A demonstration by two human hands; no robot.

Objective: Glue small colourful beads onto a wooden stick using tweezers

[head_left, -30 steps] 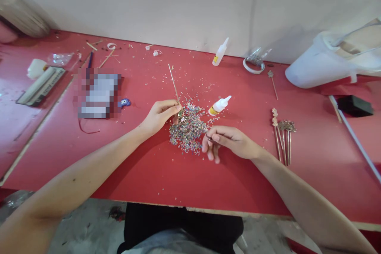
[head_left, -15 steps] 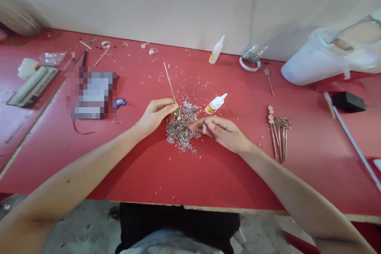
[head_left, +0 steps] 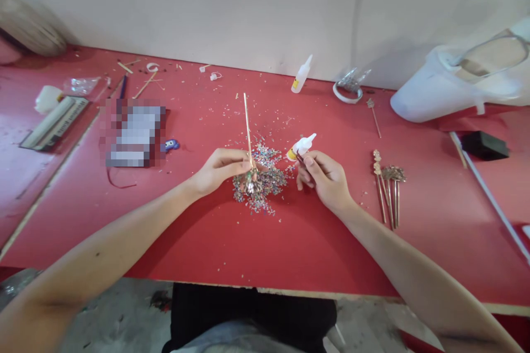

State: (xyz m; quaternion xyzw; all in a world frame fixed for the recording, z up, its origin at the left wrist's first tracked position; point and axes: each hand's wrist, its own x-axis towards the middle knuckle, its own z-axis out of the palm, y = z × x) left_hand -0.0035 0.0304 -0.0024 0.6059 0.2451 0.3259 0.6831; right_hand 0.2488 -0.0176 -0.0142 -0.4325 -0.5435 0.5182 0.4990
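My left hand (head_left: 226, 168) pinches a gold hair stick (head_left: 247, 127) near its ornate end. The shaft points up and away, and the silvery flower-like head (head_left: 252, 183) hangs low over a pile of tiny multicoloured rhinestones (head_left: 271, 176). Whether the head touches the pile I cannot tell. To the right of the pile, my right hand (head_left: 325, 179) has thumb and fingers closed on a short dark tool that looks like tweezers (head_left: 301, 158). Just behind those fingertips stands or leans a white glue bottle (head_left: 303, 145) with a yellow label, partly covered by the hand.
A second glue bottle (head_left: 301, 74) stands near the wall. Several decorated hair sticks (head_left: 388, 193) lie at the right, with a tape roll (head_left: 348, 92), a white jug (head_left: 434, 85) and a black block (head_left: 484, 145) beyond. At left are a blurred-out flat object (head_left: 136, 135) and a boxed knife (head_left: 56, 124).
My right hand has drawn back from the rhinestones to the right, beside the glue bottle. The hair stick in my left hand has turned more upright and come slightly nearer to me.
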